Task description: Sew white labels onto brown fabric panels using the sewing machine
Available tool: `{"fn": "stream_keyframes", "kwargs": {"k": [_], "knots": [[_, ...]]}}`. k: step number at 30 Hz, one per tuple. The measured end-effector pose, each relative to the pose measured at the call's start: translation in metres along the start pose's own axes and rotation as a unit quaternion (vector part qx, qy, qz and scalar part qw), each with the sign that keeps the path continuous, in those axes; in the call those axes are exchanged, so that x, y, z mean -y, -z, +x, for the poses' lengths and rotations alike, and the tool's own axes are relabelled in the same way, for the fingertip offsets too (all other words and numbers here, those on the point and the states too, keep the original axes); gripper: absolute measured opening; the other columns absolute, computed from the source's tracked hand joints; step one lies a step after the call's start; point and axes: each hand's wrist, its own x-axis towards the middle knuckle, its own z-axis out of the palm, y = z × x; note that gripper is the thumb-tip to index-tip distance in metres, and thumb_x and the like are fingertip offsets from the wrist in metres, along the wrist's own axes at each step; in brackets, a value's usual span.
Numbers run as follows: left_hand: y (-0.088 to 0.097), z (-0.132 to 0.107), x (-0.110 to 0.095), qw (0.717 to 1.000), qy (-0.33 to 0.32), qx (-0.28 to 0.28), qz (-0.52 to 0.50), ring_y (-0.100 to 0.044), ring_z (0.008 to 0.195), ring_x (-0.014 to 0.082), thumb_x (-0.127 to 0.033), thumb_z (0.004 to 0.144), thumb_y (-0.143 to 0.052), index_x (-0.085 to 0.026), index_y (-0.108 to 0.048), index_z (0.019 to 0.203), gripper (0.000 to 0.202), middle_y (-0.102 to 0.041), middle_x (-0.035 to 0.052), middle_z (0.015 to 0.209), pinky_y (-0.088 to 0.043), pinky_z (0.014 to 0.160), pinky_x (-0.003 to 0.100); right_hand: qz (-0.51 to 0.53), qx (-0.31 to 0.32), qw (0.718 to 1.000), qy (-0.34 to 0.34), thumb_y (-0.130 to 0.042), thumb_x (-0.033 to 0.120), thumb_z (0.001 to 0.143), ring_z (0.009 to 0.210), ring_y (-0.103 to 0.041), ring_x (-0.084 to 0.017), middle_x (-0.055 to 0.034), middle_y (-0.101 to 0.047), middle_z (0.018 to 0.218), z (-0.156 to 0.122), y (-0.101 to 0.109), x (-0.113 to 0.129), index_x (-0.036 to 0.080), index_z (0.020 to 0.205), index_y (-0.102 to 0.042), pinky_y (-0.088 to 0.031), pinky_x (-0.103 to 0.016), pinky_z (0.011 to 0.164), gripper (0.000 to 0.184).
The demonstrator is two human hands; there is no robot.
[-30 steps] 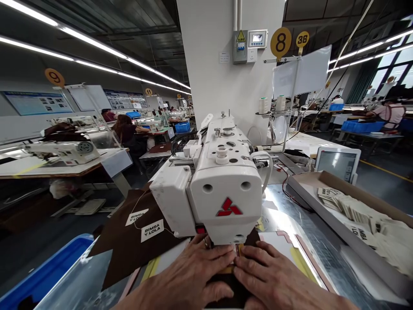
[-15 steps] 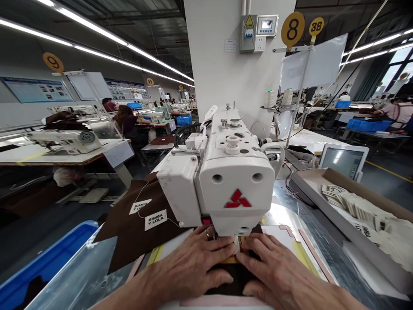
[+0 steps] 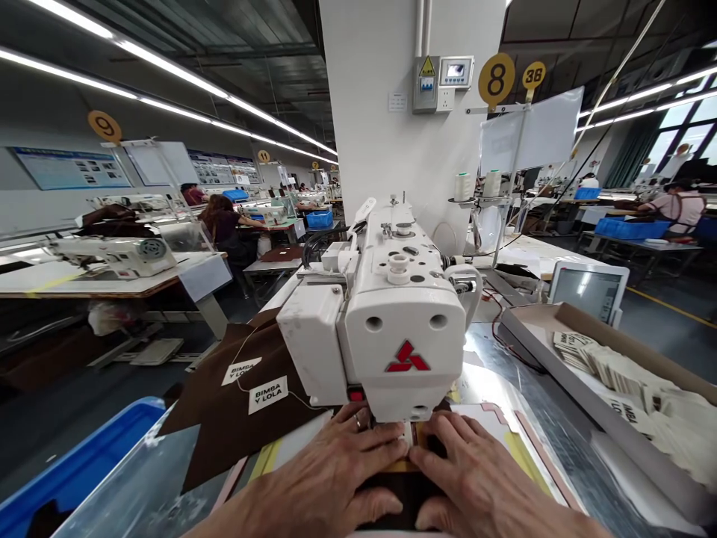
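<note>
Pressing down, the fingers (image 3: pixel 374 439) of the left hand (image 3: pixel 314 478) and right hand (image 3: pixel 476 478) are lying spread and open, gripping nothing, on a dark leather piece (image 3: pixel 400 504) that is resting on a sewing template (image 3: pixel 482 420) just below the sewing machine head (image 3: pixel 400 329). This looks like a positioning step, and it seems to call for keeping the piece square under the head. A brown leather panel (image 3: pixel 235 407) is lying to the left, and a cardboard tray (image 3: pixel 594 336) of tags (image 3: pixel 610 373) is sitting to the right.

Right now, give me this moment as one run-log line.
left hand: flat on dark brown panel | right hand: flat on same panel | position: both just below white sewing machine head
</note>
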Motion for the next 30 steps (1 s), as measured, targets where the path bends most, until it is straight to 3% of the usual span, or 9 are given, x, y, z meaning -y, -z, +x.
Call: {"fn": "stream_keyframes", "kwargs": {"k": [4,9,15,21,23,28,30], "knots": [[0.007,0.004,-0.003,1.000,0.011,0.005,-0.009,-0.060,0.135,0.0270,-0.041,0.097,-0.078,-0.028,-0.060,0.144,0.053,-0.066,-0.0004,0.146,-0.035,0.125,0.041,-0.022,-0.017,1.000,0.015,-0.082,0.056,0.087,0.106,-0.068,-0.031,-0.0076,-0.069,0.121,-0.002,-0.002,-0.001,0.030,0.136,-0.063,-0.059,-0.045,0.090,0.058],[0.006,0.006,-0.004,0.999,0.018,0.029,-0.002,-0.059,0.136,0.0265,-0.035,0.096,-0.080,-0.028,-0.061,0.142,0.050,-0.063,-0.0020,0.149,-0.034,0.125,0.041,-0.016,-0.063,0.993,0.102,-0.068,0.049,0.102,0.128,-0.063,-0.028,-0.0076,-0.068,0.141,-0.003,-0.005,-0.007,0.019,0.141,-0.061,-0.052,-0.041,0.108,0.050],[-0.002,-0.004,0.002,0.999,0.029,0.010,-0.032,-0.055,0.142,0.0273,-0.038,0.096,-0.079,-0.031,-0.049,0.156,0.067,-0.059,-0.0002,0.154,-0.038,0.124,0.040,0.006,-0.011,0.992,0.124,-0.056,0.057,0.106,0.127,-0.066,-0.026,-0.0031,-0.070,0.140,0.006,0.005,-0.015,0.020,0.138,-0.067,-0.051,-0.039,0.109,0.051],[0.003,0.001,0.000,0.998,0.033,0.037,-0.040,-0.058,0.140,0.0271,-0.036,0.095,-0.081,-0.032,-0.057,0.149,0.059,-0.059,-0.0017,0.153,-0.038,0.124,0.040,0.004,0.007,0.993,0.114,-0.058,0.055,0.106,0.128,-0.066,-0.027,-0.0038,-0.070,0.142,0.007,0.005,-0.011,0.019,0.144,-0.063,-0.053,-0.040,0.109,0.052],[0.002,0.002,0.000,0.998,0.026,0.032,-0.037,-0.057,0.140,0.0259,-0.034,0.095,-0.080,-0.032,-0.057,0.149,0.059,-0.059,-0.0024,0.153,-0.035,0.125,0.039,-0.010,-0.012,0.993,0.116,-0.058,0.054,0.106,0.129,-0.066,-0.026,-0.0042,-0.069,0.143,0.004,0.001,-0.010,0.019,0.143,-0.062,-0.054,-0.040,0.108,0.051],[-0.004,-0.002,0.002,0.999,0.035,0.034,-0.010,-0.056,0.140,0.0260,-0.036,0.096,-0.079,-0.036,-0.054,0.152,0.061,-0.056,-0.0055,0.156,-0.037,0.124,0.038,-0.051,-0.144,0.978,0.144,-0.056,0.057,0.106,0.118,-0.071,-0.024,-0.0049,-0.071,0.140,-0.016,-0.002,-0.019,0.022,0.135,-0.066,-0.058,-0.037,0.097,0.047],[-0.006,-0.004,0.004,0.998,0.042,0.048,0.002,-0.055,0.142,0.0278,-0.041,0.098,-0.077,-0.036,-0.053,0.153,0.060,-0.054,-0.0062,0.158,-0.039,0.123,0.039,-0.075,-0.150,0.977,0.134,-0.059,0.055,0.105,0.115,-0.073,-0.024,-0.0047,-0.074,0.134,-0.030,0.005,-0.027,0.022,0.133,-0.067,-0.060,-0.038,0.095,0.044]]}}
